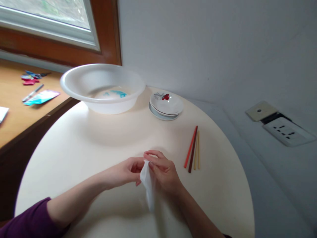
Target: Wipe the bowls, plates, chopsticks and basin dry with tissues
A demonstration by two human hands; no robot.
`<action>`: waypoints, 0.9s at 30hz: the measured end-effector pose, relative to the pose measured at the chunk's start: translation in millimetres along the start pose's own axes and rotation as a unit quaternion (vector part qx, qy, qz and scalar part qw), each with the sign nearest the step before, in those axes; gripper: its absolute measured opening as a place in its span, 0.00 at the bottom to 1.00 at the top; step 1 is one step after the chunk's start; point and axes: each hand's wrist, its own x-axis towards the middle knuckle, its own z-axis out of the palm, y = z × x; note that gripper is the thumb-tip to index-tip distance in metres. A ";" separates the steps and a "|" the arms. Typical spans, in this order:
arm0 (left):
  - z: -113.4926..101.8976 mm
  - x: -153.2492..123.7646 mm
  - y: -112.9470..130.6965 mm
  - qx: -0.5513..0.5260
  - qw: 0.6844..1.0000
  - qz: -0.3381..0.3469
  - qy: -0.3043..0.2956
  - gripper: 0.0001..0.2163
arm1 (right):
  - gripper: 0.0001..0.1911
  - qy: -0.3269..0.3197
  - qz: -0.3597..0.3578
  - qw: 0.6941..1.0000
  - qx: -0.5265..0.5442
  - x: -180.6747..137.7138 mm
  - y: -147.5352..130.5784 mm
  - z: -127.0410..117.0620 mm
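Observation:
Above the front of the round white table, my right hand [165,172] pinches a thin white tissue [148,188] between thumb and fingers. The tissue hangs down from the grip in soft folds; whether it is paper or cloth I cannot tell. My left hand [130,171] meets it from the left, its fingers curled and closed at the tissue's upper edge. Its fingertips are partly hidden behind the tissue. Right of my hands lie several chopsticks [192,150], red, dark brown and pale yellow, side by side.
A large translucent white basin [106,105] stands at the table's back left. Beside it are stacked small plates [166,105], the top one with a red flower. A wooden desk [15,129] on the left holds scissors [37,74], a pen [33,92] and a blue packet [42,97].

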 end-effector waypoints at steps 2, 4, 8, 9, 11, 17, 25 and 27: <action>-2.0 1.8 -3.4 0.017 1.000 0.011 0.007 0.07 | 0.13 0.010 0.000 1.000 -0.004 0.3 0.9 -1.3; -3.8 3.5 -5.9 0.029 0.999 0.030 0.036 0.09 | 0.14 0.021 0.002 1.000 -0.004 0.7 -0.2 -3.3; -7.4 5.0 -5.9 0.055 0.987 0.062 0.139 0.11 | 0.13 0.044 0.004 0.999 0.010 1.6 -3.2 -6.8; -8.3 5.1 -5.4 0.063 0.982 0.069 0.163 0.11 | 0.12 0.053 0.001 0.998 0.017 1.7 -3.4 -7.2; -9.7 5.1 -4.4 0.074 0.974 0.081 0.198 0.11 | 0.10 0.072 -0.002 0.997 0.022 2.0 -3.2 -7.8; -8.8 3.1 2.0 0.009 0.960 0.116 0.253 0.11 | 0.10 0.119 0.028 0.992 0.003 2.2 -6.2 -11.1; -13.1 -0.2 11.6 -0.077 0.922 0.132 0.355 0.08 | 0.14 0.206 0.080 0.975 -0.011 7.8 -3.5 -22.0; -15.6 0.3 10.4 -0.076 0.917 0.134 0.369 0.08 | 0.14 0.216 0.091 0.972 -0.014 9.3 -0.5 -23.7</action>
